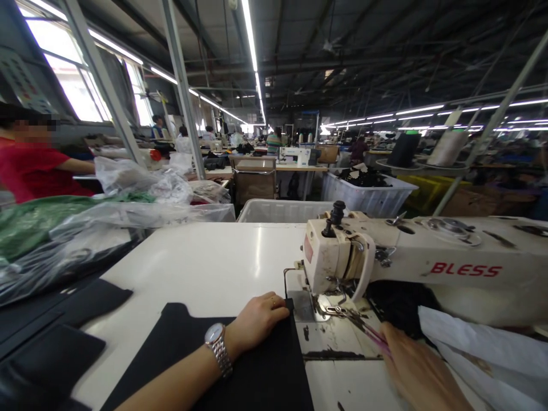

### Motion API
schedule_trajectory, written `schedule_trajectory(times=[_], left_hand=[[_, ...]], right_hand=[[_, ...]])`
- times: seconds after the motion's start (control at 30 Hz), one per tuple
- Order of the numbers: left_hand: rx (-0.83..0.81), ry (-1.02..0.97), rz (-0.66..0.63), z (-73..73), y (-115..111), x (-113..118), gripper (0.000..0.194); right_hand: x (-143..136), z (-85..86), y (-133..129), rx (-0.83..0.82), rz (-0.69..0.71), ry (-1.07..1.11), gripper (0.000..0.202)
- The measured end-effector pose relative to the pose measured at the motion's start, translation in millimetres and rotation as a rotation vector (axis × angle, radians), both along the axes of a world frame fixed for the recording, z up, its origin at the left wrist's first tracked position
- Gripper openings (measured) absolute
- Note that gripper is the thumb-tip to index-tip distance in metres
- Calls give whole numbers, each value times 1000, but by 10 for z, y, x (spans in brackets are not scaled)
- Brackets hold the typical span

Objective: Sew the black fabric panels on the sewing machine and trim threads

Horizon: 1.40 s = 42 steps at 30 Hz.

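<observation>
A flat black panel (257,365) of fabric or leather-like material lies on the white sewing table. My left hand (261,319), a watch on its wrist, has its fingers closed on the panel's upper right edge, just left of the needle plate. My right hand (411,359) grips a slim tool with a purple-pink handle (377,338); its exact kind is hard to make out. That tool points toward the presser foot area of the cream sewing machine (406,257). Beneath the machine arm, black material (405,302) is bunched up, and white material (483,348) lies to its right.
Black cut pieces (81,308) and plastic-wrapped goods (85,234) occupy the left side. A white bin (274,211) stands behind the table, with a second bin (363,194) of black scraps beyond. Thread cones (447,145) rise at right. A person in red (38,168) sits at left.
</observation>
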<state>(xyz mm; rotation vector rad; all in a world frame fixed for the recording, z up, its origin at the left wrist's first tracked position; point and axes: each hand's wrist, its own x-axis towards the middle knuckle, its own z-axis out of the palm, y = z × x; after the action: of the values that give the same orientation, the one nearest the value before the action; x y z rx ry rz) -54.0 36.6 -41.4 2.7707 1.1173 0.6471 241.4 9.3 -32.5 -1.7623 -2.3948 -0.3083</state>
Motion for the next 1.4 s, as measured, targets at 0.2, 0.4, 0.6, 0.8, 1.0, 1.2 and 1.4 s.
schedule_trajectory(times=[0.2,0.4,0.6,0.8,1.0,1.2,1.4], left_hand=[[-15,-81,-11,4,-6,-10,21],[-37,-146,-55,2,2,-43,18],[3,-128,-54,-8,7,-40,21],[21,-121,-60,-21,14,-37,20],[-1,-108,-57,2,4,-49,20],[46,-122,-41,7,1,-63,21],[106,-113,-33,10,0,-61,22]], right_hand=[[-432,95,-130,-252,150,326,17],[-817,166,7,-56,202,146,18],[-810,65,121,74,251,-5,13],[-890,4,148,157,288,-20,19],[-735,43,100,120,255,38,24],[-47,-75,-27,34,123,124,27],[205,-57,-87,298,105,95,39]])
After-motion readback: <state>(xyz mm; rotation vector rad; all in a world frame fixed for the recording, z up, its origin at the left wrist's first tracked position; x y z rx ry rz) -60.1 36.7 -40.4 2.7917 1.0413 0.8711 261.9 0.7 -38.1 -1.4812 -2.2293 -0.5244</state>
